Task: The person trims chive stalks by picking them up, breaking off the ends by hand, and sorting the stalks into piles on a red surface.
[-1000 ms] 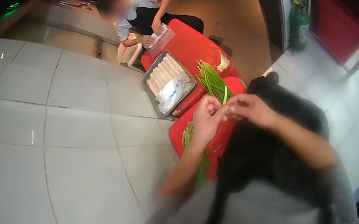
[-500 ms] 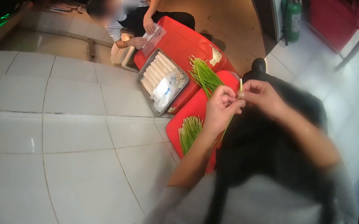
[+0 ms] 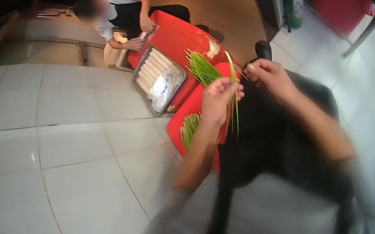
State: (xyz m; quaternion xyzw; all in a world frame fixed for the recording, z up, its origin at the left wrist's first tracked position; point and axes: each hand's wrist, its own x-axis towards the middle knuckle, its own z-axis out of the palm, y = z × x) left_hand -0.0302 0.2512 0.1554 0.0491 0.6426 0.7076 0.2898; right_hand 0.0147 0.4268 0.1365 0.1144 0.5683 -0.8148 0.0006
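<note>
My left hand [image 3: 220, 98] is closed on a long green chive [image 3: 233, 86], its pale end pointing up and its thin leaves hanging below the fingers. Just to the right, my right hand [image 3: 272, 77] pinches with thumb and index finger; a thin green strip [image 3: 242, 75] shows at the fingertips. Behind the left hand, a bunch of chives [image 3: 203, 68] lies on the red surface. A second bunch of chives [image 3: 191, 128] lies nearer, beside my left forearm, on a red stool or lid [image 3: 174, 129].
A metal tray [image 3: 145, 99] with pale rolls [image 3: 154, 69] and a clear plastic bag [image 3: 163, 89] rests on a large red container [image 3: 167, 26]. Across it, a person [image 3: 129, 10] handles clear plastic and a pale roll. A green fire extinguisher [image 3: 295, 6] stands by the wall.
My hands have moved apart, the right drawing away to the right. The chive in my left hand now stands upright, with more of it showing. The view has shifted slightly.
</note>
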